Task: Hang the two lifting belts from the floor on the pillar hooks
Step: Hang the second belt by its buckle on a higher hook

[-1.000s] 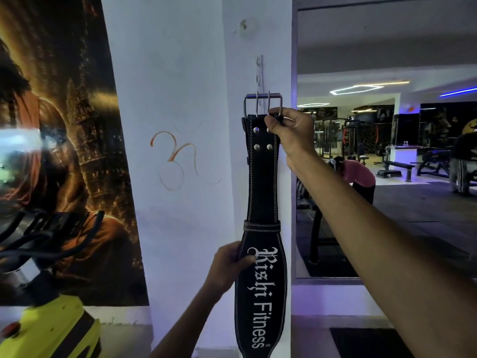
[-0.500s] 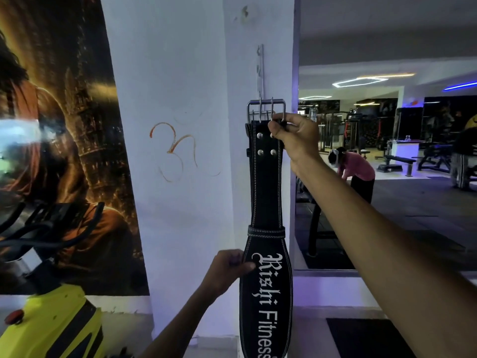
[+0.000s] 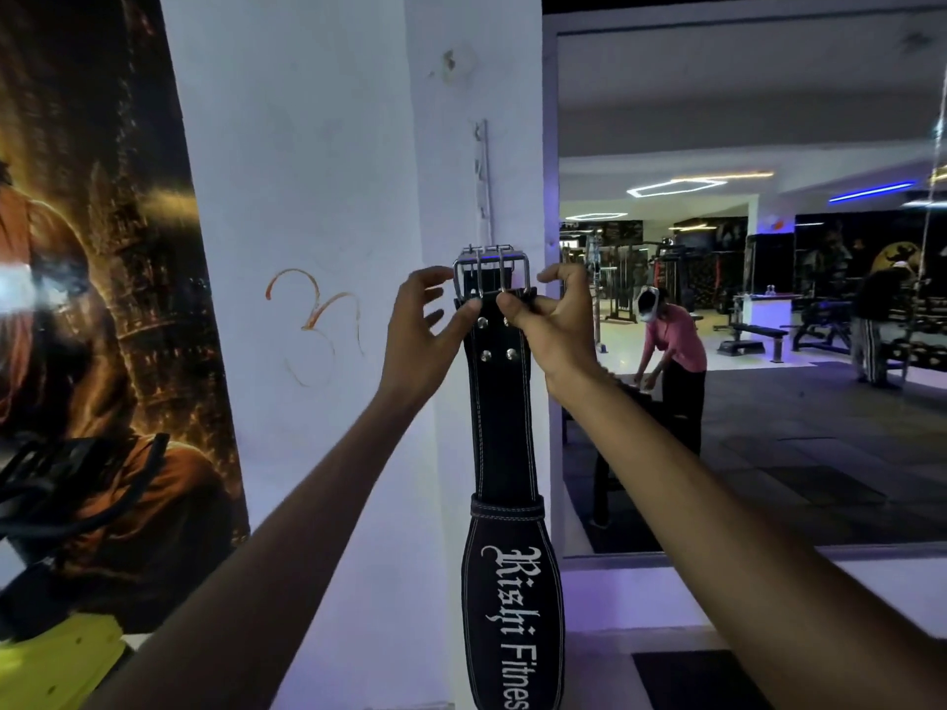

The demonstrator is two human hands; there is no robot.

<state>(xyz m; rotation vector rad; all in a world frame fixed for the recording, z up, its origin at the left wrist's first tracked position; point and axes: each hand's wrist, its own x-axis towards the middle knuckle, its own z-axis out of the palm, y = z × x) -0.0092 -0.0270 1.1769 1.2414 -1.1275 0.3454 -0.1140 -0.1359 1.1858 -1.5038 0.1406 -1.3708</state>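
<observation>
A gym floor, seen beside a white pillar.
Weight benches [image 3: 753, 336] and cable machines [image 3: 620, 279] stood behind; a leather lifting belt [image 3: 505, 427] read "Fitness".

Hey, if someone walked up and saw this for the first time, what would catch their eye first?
Probably the black lifting belt hanging down the white pillar, its steel buckle pinched between the left hand and right hand just under the hook rail. At left glows an orange poster.

1. Lifting belt [image 3: 505, 427]: black, white stitched edging, white lettering, silver rivets, silver buckle [image 3: 491, 269].
2. Pillar [image 3: 317, 197]: white, with an orange scrawled mark [image 3: 315, 320].
3. Hook strip [image 3: 483, 171]: pale metal.
4. Poster [image 3: 102, 299]: dark, gold-orange glow.
5. Machine [image 3: 56, 663]: yellow and black.
</observation>
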